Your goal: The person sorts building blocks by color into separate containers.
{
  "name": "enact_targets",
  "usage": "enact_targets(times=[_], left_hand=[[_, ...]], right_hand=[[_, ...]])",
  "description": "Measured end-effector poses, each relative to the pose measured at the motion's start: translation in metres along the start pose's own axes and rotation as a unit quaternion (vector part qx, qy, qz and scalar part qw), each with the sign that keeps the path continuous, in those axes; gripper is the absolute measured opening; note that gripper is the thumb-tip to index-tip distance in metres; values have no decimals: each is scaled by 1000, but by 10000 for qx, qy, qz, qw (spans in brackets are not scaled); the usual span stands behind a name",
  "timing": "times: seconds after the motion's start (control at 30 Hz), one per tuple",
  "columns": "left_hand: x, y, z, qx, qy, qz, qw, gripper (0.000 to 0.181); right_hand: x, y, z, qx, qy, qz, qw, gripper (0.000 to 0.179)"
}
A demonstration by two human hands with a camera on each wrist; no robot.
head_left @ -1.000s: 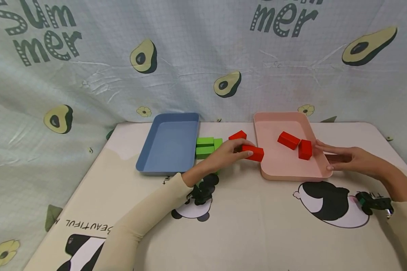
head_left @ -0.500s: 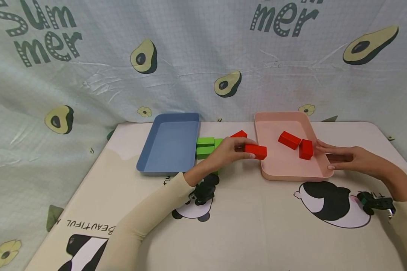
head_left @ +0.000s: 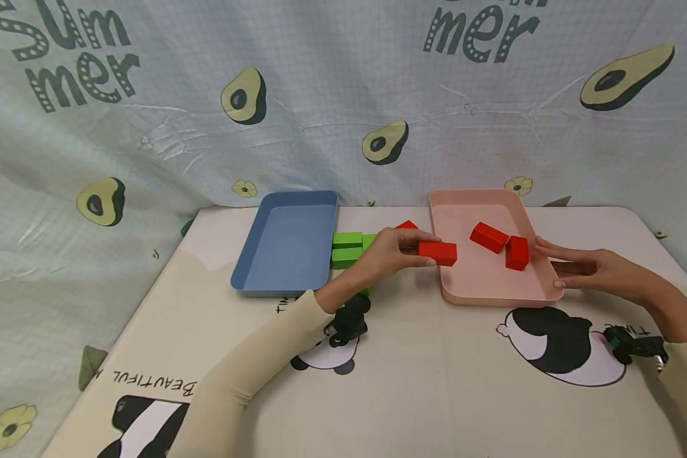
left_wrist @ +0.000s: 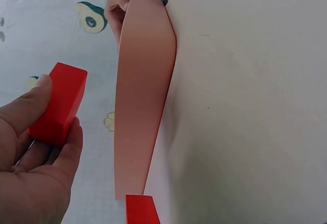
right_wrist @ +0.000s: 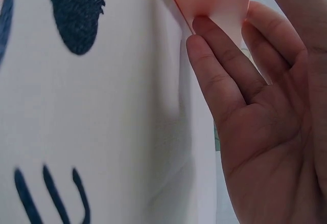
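My left hand (head_left: 390, 256) pinches a red block (head_left: 437, 253) between thumb and fingers, over the left rim of the pink tray (head_left: 475, 286). In the left wrist view the held block (left_wrist: 64, 98) is raised beside the tray's outer wall (left_wrist: 140, 91). Two more red blocks lie inside the tray, one angled (head_left: 488, 237) and one upright in the view (head_left: 516, 253). With fingers extended, my right hand (head_left: 603, 270) touches the tray's right side; the right wrist view shows fingertips (right_wrist: 204, 27) against its outer wall. Behind my left hand another red block (head_left: 406, 224) is mostly hidden.
A blue tray (head_left: 286, 245) with nothing in it stands on the left. Several green blocks (head_left: 346, 257) sit beside its right edge, partly covered by my left hand and forearm. A patterned curtain (head_left: 320, 95) hangs behind the table (head_left: 401, 381).
My left hand has carried the red block slightly right and upward in the view, further over the tray's left rim. The right hand has stayed in place at the tray.
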State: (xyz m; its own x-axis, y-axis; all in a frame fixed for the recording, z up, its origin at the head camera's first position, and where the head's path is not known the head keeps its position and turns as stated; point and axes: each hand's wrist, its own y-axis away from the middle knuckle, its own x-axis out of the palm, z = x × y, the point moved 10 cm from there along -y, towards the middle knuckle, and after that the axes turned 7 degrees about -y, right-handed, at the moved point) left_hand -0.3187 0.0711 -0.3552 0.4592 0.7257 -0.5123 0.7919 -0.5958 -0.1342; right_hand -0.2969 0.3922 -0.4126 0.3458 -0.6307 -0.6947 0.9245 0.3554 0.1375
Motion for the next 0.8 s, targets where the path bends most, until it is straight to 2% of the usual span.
enact_targets(times=[0.3,0.8], left_hand=[[2,-4,-4,98,108,-32,9999,43],[10,-14,-6,114,226,120,9996,41]], right_hand=[[0,0,0,17,-63,64,10000,76],[0,-2,-1,81,-51,156,9998,76]])
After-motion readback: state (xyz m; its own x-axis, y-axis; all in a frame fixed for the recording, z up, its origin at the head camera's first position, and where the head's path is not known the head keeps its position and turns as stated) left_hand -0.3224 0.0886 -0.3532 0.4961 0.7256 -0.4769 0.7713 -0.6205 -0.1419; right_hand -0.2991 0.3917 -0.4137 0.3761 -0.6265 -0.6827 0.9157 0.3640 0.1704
